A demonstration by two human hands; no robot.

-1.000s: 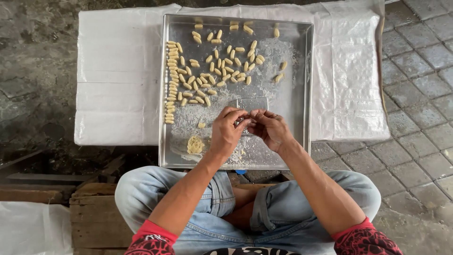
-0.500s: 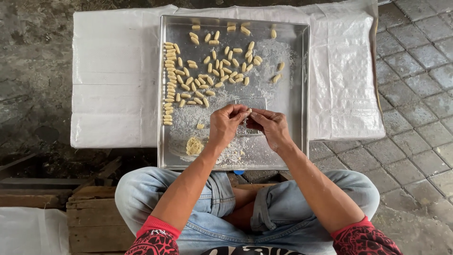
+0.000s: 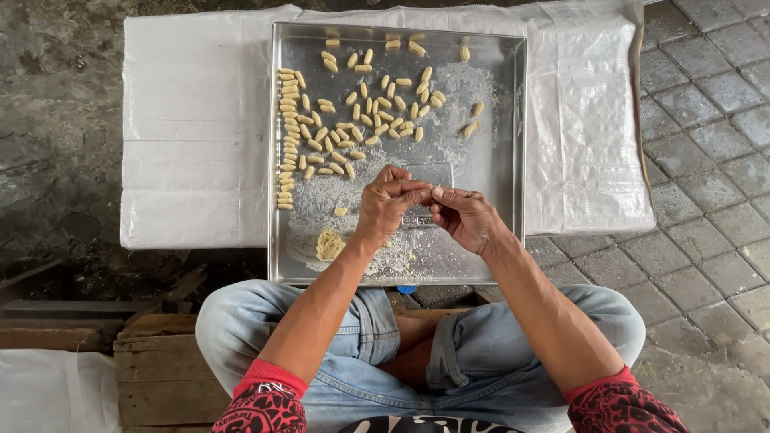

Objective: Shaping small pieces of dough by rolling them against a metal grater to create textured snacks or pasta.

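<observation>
We sit cross-legged in blue jeans just before the metal tray. Above the tray's near half our left hand and right hand meet fingertip to fingertip, both pinched shut on a small piece of dough. Left of them in the tray lies a crumbly dough lump. Farther in, shaped dough pieces are scattered, with a neat column along the tray's left wall. A white woven sheet lies under the tray.

a white woven sack covers the low table; a wooden crate sits below-left of it on grey paving.
</observation>
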